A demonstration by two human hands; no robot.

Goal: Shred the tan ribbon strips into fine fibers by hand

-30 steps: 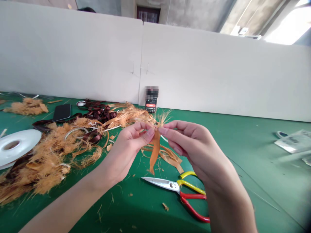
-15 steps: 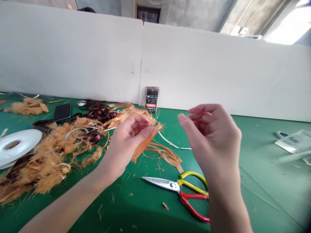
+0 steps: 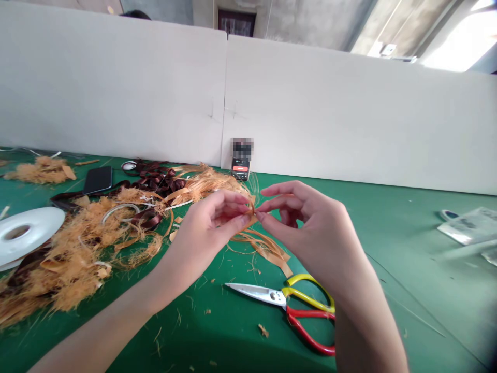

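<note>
My left hand [image 3: 217, 217] pinches a tan ribbon strip [image 3: 252, 218] with frayed threads at its edge, held above the table. From the other side, my right hand [image 3: 303, 217] meets it, thumb and forefinger closed on the frayed edge. The fingers hide most of the strip. Below lie loose tan ribbon strips [image 3: 267, 248] on the green table [image 3: 217, 331]. Scissors [image 3: 272, 296] with one yellow and one red handle rest near my right wrist, blades pointing left.
Frayed tan fibre [image 3: 81, 248] heaps up at the left, beside a white spool [image 3: 31, 228]. Dark brown ribbon [image 3: 155, 178] and a black phone [image 3: 98, 179] lie behind. Another phone [image 3: 241, 163] leans on the white partition [image 3: 330, 114]. Clear plastic packets [image 3: 469, 226] lie far right.
My right hand has moved left and down from apart to the strip and closed its fingertips on the edge. My left hand has shifted slightly right, still pinching the strip.
</note>
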